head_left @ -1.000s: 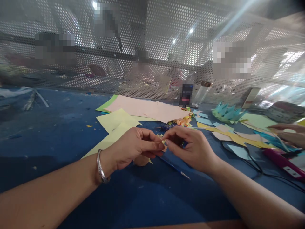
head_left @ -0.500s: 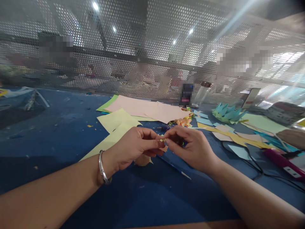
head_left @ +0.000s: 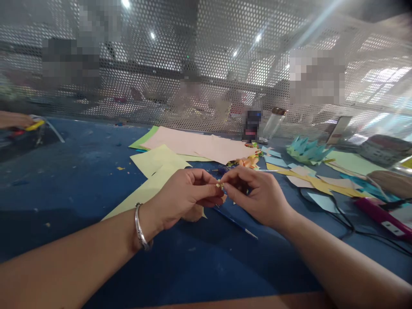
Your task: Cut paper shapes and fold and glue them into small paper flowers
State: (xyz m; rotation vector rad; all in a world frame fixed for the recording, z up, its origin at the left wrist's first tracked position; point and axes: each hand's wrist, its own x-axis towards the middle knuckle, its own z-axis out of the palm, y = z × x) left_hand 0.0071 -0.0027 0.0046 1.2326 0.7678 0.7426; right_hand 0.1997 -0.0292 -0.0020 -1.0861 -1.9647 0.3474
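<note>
Between their fingertips, my left hand (head_left: 193, 193) and my right hand (head_left: 254, 193) pinch a tiny pale-yellow piece (head_left: 219, 185), which looks like curled paper. Both hands are closed, meeting over the middle of the blue table. Under my left palm shows a rounded tan thing (head_left: 193, 213), mostly hidden. A thin blue tool with a pale tip (head_left: 236, 224) lies on the table below the hands. Pale-yellow paper sheets (head_left: 161, 162) spread out behind and beside my left hand. An orange paper flower (head_left: 248, 162) rests just beyond my right hand.
A pink sheet (head_left: 199, 146) lies at the back before a perforated metal screen (head_left: 209, 98). Rightward are a blue paper flower (head_left: 307, 150), paper strips, a clear bottle (head_left: 273, 124), a black cable (head_left: 347, 223) and a magenta power strip (head_left: 383, 219). Another person's hand (head_left: 14, 120) is at far left.
My hands stay nearly in place, still pinching the small piece, which sits slightly differently between the fingertips. Another person's hand has come into view at the left edge.
</note>
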